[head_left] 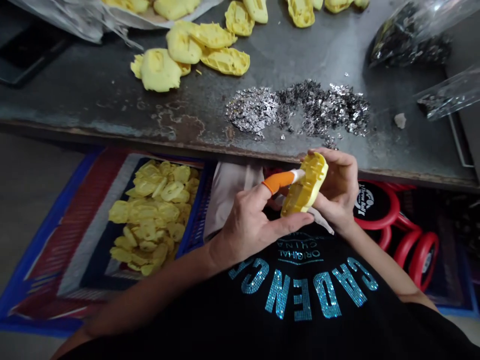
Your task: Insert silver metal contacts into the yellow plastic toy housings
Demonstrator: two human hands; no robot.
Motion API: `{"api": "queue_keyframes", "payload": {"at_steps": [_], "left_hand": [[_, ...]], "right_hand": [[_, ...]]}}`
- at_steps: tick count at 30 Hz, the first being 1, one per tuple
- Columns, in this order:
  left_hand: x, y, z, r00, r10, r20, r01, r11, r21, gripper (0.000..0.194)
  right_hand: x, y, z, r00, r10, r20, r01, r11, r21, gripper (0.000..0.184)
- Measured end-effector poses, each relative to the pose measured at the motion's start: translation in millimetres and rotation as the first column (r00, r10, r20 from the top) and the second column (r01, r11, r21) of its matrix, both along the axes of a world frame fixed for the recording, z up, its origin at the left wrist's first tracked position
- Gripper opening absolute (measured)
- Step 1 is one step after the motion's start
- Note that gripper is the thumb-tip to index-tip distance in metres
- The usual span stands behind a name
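Observation:
A yellow moulded plastic shell (305,187) is held between my two hands, just off the table's front edge. It is tilted, with its ribbed hollow inside facing left. My left hand (255,215) grips its lower left side; one finger, in an orange and white finger cot (279,181), presses into the hollow. My right hand (339,187) wraps round its back and right edge, so some fingers are hidden. Beyond the hands a pile of small shiny metal pieces (255,110) lies on the dark table (123,120). Several similar yellow shells (159,70) lie farther back.
Below the table at left, a blue-rimmed crate (45,200) holds many yellow shells (150,215). Clear plastic bags of metal pieces (412,45) stand at the back right. Red round-rimmed items (378,207) sit under the table at right. A pale lump (400,120) lies on the table.

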State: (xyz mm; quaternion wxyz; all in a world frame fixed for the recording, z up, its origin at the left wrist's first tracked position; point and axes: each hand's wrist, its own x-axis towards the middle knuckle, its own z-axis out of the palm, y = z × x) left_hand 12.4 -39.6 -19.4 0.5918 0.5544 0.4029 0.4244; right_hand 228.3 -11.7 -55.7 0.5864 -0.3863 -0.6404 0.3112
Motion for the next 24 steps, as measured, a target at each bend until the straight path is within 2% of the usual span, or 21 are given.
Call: {"api": "queue_keyframes", "payload": {"at_steps": [5,10,16,19,21,23,24], "left_hand": [[4,8,8.0,1.000,0.016,-0.022,-0.011,0.979,0.203,0.054],[0,17,6.4,0.999,0.037,-0.013,-0.030,0.937,0.347,0.050],[-14,27,-1.0,0.995,0.085,0.053,-0.098,0.936,0.337,0.036],[-27,32,-7.3,0.991,0.106,0.078,-0.126,0.940,0.316,0.037],[-40,32,-16.0,0.982,0.161,0.098,-0.184,0.933,0.308,0.045],[-61,25,-30.1,0.961,0.255,0.112,-0.277,0.915,0.292,0.046],[-75,20,-39.1,0.939,0.329,0.095,-0.343,0.898,0.275,0.043]], "right_hand": [[-2,4,-2.4,0.994,-0.085,0.061,0.083,0.996,0.037,0.053],[-11,14,-3.3,0.995,-0.097,0.038,0.093,0.991,0.099,0.050],[-25,30,-1.3,0.989,-0.107,0.099,0.094,0.988,0.122,0.055],[-38,38,2.2,0.996,-0.012,0.086,0.001,0.992,0.128,0.058],[-48,48,11.6,0.990,0.079,0.119,-0.092,0.990,0.106,0.058],[-57,67,27.4,0.930,0.249,0.271,-0.273,0.960,0.055,0.060],[-60,81,36.7,0.862,0.340,0.375,-0.375,0.927,0.020,0.062]]}}
